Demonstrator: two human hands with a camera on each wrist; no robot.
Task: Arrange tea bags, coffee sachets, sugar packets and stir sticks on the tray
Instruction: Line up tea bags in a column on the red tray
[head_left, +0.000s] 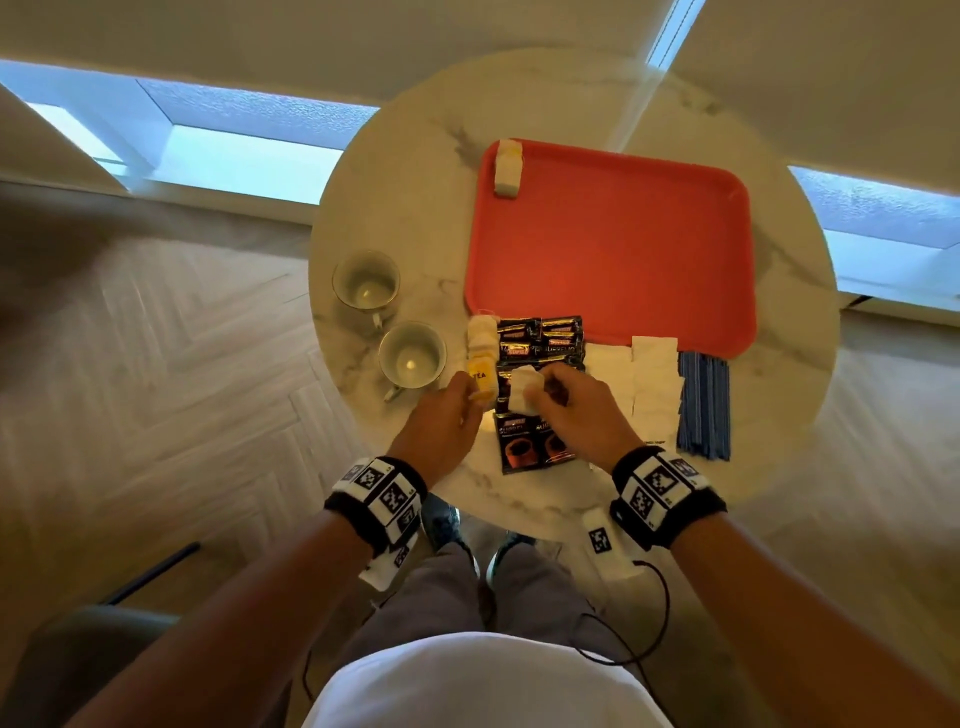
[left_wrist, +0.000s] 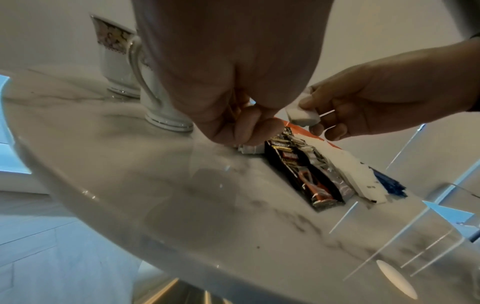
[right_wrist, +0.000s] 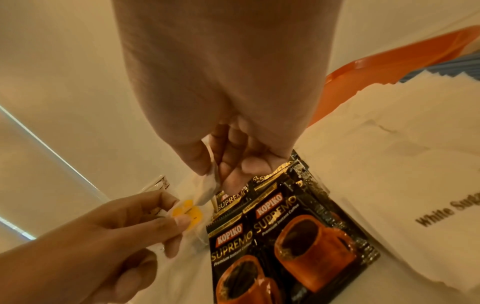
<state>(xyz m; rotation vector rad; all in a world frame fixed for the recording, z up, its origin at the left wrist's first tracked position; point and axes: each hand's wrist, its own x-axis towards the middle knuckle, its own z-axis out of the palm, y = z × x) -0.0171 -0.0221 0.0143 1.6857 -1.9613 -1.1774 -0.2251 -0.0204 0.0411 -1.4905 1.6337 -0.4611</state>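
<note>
My right hand (head_left: 548, 388) pinches a white tea bag (head_left: 525, 393) just above the coffee sachets (head_left: 537, 449). In the right wrist view its thumb and fingers close on the tea bag (right_wrist: 210, 185). My left hand (head_left: 467, 389) pinches the yellow tea tag (head_left: 480, 382), also seen as the tag (right_wrist: 187, 212) between its fingertips. More tea bags (head_left: 483, 335) lie stacked beside the sachets. The red tray (head_left: 613, 249) holds one tea bag (head_left: 507, 169) at its far left corner. White sugar packets (head_left: 649, 384) and blue stir sticks (head_left: 704, 405) lie in front of the tray.
Two glass cups (head_left: 366, 283) (head_left: 412, 355) stand on the round marble table (head_left: 410, 171), left of the tea bags. The nearer cup (left_wrist: 161, 102) stands close behind my left hand. Wooden floor surrounds the table; my legs are under its near edge.
</note>
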